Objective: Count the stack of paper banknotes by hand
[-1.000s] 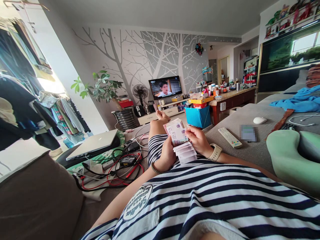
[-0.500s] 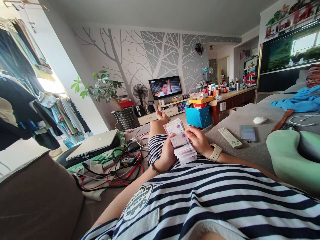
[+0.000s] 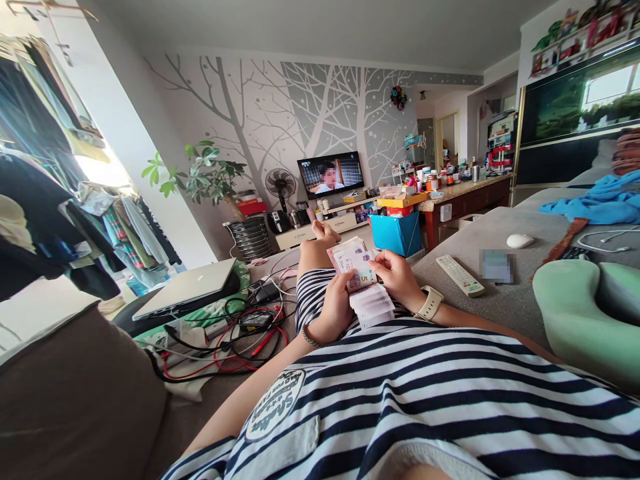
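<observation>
I lie back in a striped shirt with a stack of pink banknotes [image 3: 353,261] held upright over my lap. My left hand [image 3: 334,308] is wrapped round the lower part of the stack from the left. My right hand [image 3: 397,277], with a pale watch at the wrist, pinches the front note at its right edge. Several folded-down notes [image 3: 373,305] hang below the stack between the two hands.
A remote control [image 3: 460,275] and a white mouse [image 3: 519,241] lie on the grey sofa to my right, beside a green cushion [image 3: 575,313]. To my left are a closed laptop [image 3: 187,287] and tangled red and black cables [image 3: 235,337]. A television [image 3: 331,175] plays across the room.
My right hand has drawn the front note down and returned to the top of the stack. The folded notes below have closed up into a tighter bundle.
</observation>
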### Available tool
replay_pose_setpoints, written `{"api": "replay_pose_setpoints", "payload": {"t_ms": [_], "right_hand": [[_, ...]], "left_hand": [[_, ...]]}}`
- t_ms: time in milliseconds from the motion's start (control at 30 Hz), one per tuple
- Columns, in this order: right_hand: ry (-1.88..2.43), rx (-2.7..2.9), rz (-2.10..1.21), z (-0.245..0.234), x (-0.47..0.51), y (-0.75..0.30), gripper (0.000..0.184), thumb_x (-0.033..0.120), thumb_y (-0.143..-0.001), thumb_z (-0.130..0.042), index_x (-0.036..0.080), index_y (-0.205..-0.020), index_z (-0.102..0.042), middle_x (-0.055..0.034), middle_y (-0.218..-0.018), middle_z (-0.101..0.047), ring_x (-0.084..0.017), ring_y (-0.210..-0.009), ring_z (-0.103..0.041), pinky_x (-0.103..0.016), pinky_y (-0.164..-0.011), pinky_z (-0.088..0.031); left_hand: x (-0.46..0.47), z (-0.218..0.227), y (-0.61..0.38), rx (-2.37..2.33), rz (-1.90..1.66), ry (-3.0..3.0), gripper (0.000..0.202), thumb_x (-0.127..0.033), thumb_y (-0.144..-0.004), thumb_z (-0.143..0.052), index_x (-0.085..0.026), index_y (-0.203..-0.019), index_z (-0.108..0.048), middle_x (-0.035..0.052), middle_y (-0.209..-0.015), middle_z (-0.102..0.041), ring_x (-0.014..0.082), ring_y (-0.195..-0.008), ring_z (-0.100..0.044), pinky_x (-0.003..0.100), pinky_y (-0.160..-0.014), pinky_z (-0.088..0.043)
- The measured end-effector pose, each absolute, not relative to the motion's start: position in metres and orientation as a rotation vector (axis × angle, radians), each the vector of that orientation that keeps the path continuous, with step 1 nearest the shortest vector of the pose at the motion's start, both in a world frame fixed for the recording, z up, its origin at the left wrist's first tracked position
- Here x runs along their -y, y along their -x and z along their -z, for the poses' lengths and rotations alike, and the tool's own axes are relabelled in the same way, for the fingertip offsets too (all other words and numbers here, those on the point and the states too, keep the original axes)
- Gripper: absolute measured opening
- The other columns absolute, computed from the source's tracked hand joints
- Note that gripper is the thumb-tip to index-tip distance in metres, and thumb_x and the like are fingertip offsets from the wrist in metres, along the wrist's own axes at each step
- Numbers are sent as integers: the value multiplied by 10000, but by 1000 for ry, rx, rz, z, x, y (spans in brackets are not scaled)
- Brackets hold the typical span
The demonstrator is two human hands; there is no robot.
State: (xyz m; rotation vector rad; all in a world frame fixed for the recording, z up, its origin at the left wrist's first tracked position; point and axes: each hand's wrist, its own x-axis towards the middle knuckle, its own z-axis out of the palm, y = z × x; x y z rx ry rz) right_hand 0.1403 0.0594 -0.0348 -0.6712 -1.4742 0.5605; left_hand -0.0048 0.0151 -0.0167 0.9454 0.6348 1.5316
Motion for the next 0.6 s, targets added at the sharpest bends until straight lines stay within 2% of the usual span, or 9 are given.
{"api": "replay_pose_setpoints", "payload": {"t_ms": [167,400,600], "right_hand": [[649,1499,-547,36,-60,-141,400,589,-920,-647,225,-767,-583,-11,-708,-613,-184,-662,-547,-309,-638,-403],[603,1508,-576,30,-51,-142,357,547,-920,-633,227,-776,-569,4,-684,-583,-175,-642,-530,-306,-621,-386],[540,1527,-608,25,-40,-143,287,467,-879,-648,221,-769,-551,20,-689,-565,-157,-635,-504,-293,-616,-366]], "left_hand": [[-15,16,5,-662,-1524,-962,320,-234,-773,-769,-159,-1083,-753,104,-1069,-830,346,-1165,-756,457,-1051,-586],[-19,14,5,-610,-1489,-853,405,-308,-882,-729,-123,-1243,-726,130,-1167,-819,333,-1157,-766,454,-1057,-595],[-16,8,1,-585,-1544,-867,392,-293,-914,-705,-116,-1263,-730,112,-1089,-834,324,-1144,-773,418,-1050,-588]]}}
